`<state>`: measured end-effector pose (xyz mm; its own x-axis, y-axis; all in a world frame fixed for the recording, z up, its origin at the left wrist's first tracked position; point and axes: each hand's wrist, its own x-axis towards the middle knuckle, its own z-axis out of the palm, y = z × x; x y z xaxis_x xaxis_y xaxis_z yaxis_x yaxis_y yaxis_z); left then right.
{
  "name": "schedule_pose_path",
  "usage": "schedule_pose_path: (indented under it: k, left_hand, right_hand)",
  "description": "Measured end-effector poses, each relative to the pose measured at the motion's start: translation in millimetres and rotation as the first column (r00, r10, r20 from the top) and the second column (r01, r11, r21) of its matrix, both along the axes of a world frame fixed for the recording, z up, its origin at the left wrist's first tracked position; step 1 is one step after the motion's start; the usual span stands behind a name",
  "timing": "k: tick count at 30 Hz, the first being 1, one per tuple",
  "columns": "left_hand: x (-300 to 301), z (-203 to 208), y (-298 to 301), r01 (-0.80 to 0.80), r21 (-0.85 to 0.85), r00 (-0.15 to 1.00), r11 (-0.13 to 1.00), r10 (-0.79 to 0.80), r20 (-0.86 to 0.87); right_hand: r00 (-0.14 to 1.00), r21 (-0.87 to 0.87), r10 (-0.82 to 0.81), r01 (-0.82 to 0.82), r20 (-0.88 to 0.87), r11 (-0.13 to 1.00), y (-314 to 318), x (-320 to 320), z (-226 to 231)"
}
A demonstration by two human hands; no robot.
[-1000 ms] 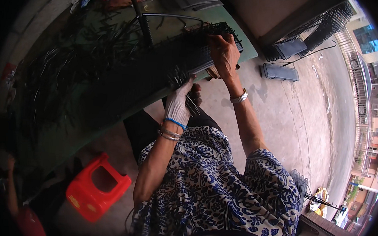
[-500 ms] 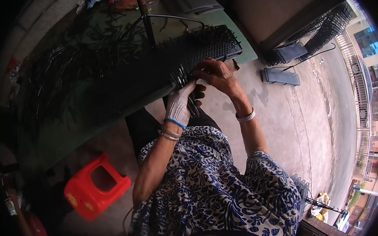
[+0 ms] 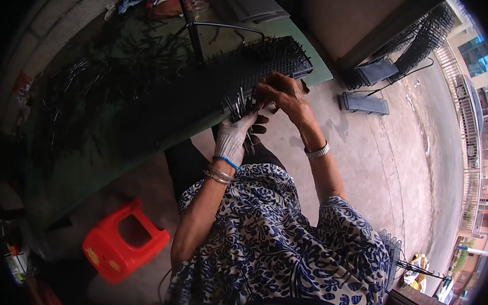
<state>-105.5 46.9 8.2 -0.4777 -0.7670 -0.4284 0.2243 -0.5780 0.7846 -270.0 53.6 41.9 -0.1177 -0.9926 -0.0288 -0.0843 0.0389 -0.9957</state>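
Note:
My left hand (image 3: 235, 135), in a white knit glove with dark fingertips, is closed around a bundle of thin, dark, shiny strips (image 3: 237, 106) whose ends stick out above and below the fist. Right beside it, my bare right hand (image 3: 284, 96) has its fingers bent and pressed together at the near edge of a long black block with a honeycomb of holes (image 3: 249, 63). Anything between those fingertips is too dark and small to name. Several thin pins stand up from the block's far right end.
The block lies on a green tabletop (image 3: 137, 160), with a heap of loose dark strips (image 3: 86, 84) on the left. A black metal stand (image 3: 194, 37) rises behind. Below left is a red plastic stool (image 3: 126, 243). Grey trays (image 3: 365, 103) stand on the floor at right.
My right hand has lifted slightly, its fingers drawn closer together. My left hand has shifted a little, and the strips in it now fan out more upright.

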Motion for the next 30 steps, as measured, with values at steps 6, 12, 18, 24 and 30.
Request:
schedule_pose_path:
  k: [6, 12, 18, 24, 30]
  left_hand:
    - [0.1, -5.2, -5.8, 0.004, 0.027, 1.000, 1.000, -0.004, -0.003]
    - [-1.6, -8.9, -16.4, 0.043, -0.023, 0.999, 0.999, -0.042, 0.019]
    - [0.7, -13.3, -27.3, 0.086, 0.063, 0.996, 0.994, -0.085, -0.014]
    - [-6.1, -21.5, -34.3, -0.028, 0.161, 0.995, 0.987, 0.043, -0.094]
    - [-12.5, -2.2, -39.8, 0.002, 0.367, 0.988, 0.930, 0.054, -0.141]
  right_hand:
    - [1.000, 0.066, -0.019, 0.021, -0.023, 0.998, -3.8, 2.5, 8.0]
    - [0.999, 0.106, -0.043, 0.042, 0.009, 0.993, -15.9, -2.9, -3.2]
    - [0.996, 0.102, 0.063, -0.069, 0.060, 0.992, -26.0, -9.5, -7.9]
    - [0.973, -0.052, -0.096, 0.086, -0.209, 0.995, -35.0, -7.8, 9.4]
    - [0.741, -0.465, -0.549, 0.358, -0.387, 0.810, -67.8, -12.5, -1.4]
